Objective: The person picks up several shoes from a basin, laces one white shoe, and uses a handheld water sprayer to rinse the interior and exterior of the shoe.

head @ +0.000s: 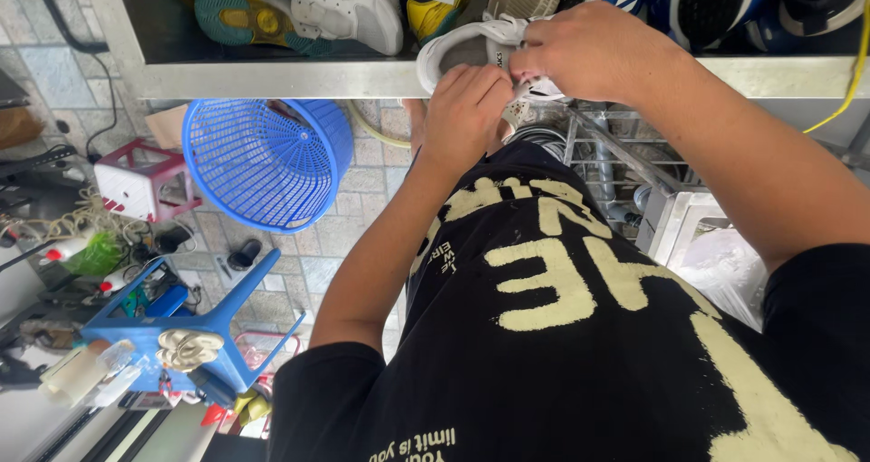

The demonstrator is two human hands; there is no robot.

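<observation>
Black shirt [562, 335] below — both hands [526, 81] grip the white sneaker [467, 50] between them.

A metal shelf [272, 77] at twelve o'clock carries sneakers: a white one [331, 4], a teal-and-yellow one [240, 18] at eleven.

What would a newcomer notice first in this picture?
First, the two hands at the top centre: the left hand and the right hand both grip a white sneaker at the edge of a metal counter full of shoes. Next, the blue plastic basket lying on its side on the tiled floor at left, with a blue stool nearer the camera.
</observation>
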